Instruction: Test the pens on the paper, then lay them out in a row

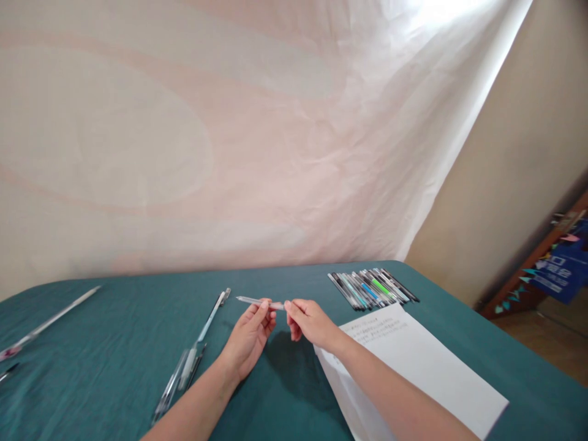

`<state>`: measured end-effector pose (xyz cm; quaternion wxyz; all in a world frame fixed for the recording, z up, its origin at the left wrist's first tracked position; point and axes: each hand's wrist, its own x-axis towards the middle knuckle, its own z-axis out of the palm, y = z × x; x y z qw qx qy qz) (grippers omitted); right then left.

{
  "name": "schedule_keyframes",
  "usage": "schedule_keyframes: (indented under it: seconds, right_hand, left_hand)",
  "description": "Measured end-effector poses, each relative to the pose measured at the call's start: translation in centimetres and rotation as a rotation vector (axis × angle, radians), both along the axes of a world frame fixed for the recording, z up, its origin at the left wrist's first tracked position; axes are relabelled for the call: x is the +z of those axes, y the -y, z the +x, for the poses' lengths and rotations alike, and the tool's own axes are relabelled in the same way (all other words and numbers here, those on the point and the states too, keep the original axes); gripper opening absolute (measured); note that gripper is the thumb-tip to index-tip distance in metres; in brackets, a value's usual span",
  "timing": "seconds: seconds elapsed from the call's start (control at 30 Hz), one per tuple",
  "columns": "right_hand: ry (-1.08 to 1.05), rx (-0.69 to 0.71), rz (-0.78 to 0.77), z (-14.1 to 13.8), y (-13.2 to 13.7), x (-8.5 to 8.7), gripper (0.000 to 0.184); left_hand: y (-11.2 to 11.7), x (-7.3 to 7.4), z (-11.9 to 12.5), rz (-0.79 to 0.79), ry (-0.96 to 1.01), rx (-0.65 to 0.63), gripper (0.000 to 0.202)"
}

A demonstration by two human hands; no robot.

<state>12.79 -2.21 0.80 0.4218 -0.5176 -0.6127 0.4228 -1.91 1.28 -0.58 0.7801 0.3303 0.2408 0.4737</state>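
Both hands hold one thin clear pen (257, 301) a little above the teal tablecloth (114, 318), its tip pointing left. My left hand (248, 340) pinches the pen's middle between thumb and fingers. My right hand (310, 321) grips the pen's right end with closed fingers. Beside my left forearm lie a few pens (193, 355) on the cloth, one long white pen reaching toward the back.
A row of several pens (372, 288) lies at the back right. A white sheet with handwriting (413, 361) lies under my right forearm. One long pen (50, 321) lies at far left. A pale cloth backdrop (229, 135) hangs behind the table.
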Motion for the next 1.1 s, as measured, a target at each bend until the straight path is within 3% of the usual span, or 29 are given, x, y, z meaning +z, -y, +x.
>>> schedule_keyframes:
  seconds: [0.37,0.47,0.6,0.73,0.87,1.1]
  right_hand:
    - [0.097,0.041,0.085,0.1,1.0,1.9,0.040]
    - [0.276,0.071,0.205,0.5,1.4,2.7,0.033]
    - [0.513,0.113,0.377,0.7,1.7,2.9,0.039]
    - [0.607,0.069,0.409,0.9,1.6,2.9,0.035]
    - [0.540,-0.027,0.396,1.7,1.6,3.9,0.029]
    - [0.278,-0.097,0.252,2.5,2.1,5.8,0.035]
  left_hand:
    - [1.2,1.1,0.4,0.029,-0.075,-0.199,0.021]
    - [1.6,1.1,0.5,0.104,-0.177,-0.219,0.026]
    - [2.3,1.3,0.7,0.249,-0.347,-0.324,0.030]
    - [3.0,1.7,0.8,0.369,-0.445,-0.354,0.039]
    - [4.3,2.4,0.7,0.649,-0.607,-0.381,0.052]
    - [7.3,3.9,1.1,1.445,-0.927,-0.367,0.038]
